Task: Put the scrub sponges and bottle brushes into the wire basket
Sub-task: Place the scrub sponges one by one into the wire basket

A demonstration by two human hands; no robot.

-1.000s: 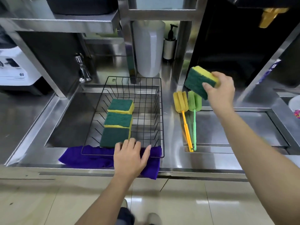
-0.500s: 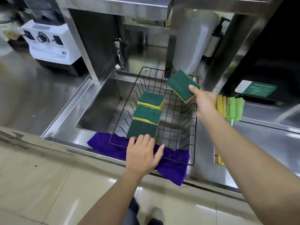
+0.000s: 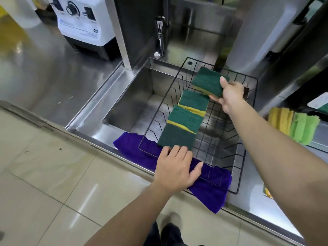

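Note:
A black wire basket (image 3: 248, 121) sits over the steel sink. Three green-and-yellow scrub sponges (image 3: 184, 119) lie overlapped in a row along its left side. My right hand (image 3: 230, 94) grips a fourth scrub sponge (image 3: 207, 80), green face up, low at the far end of that row, touching or nearly touching the last sponge. My left hand (image 3: 175, 167) rests flat on the basket's near rim, fingers spread, beside the nearest sponge. Two bottle brushes, one yellow (image 3: 280, 120) and one green (image 3: 303, 127), lie on the counter right of the basket; my right forearm hides their handles.
A purple cloth (image 3: 211, 189) lies under the basket's near edge, over the sink rim. A chrome tap (image 3: 159, 36) stands behind the sink (image 3: 131, 107). A white blender base (image 3: 81, 20) sits on the left counter. A steel post (image 3: 122, 32) rises at the sink's far-left corner.
My right hand has carried the sponge from above the brushes leftward and down into the basket's far end. The view has swung left. My left hand has stayed on the basket rim.

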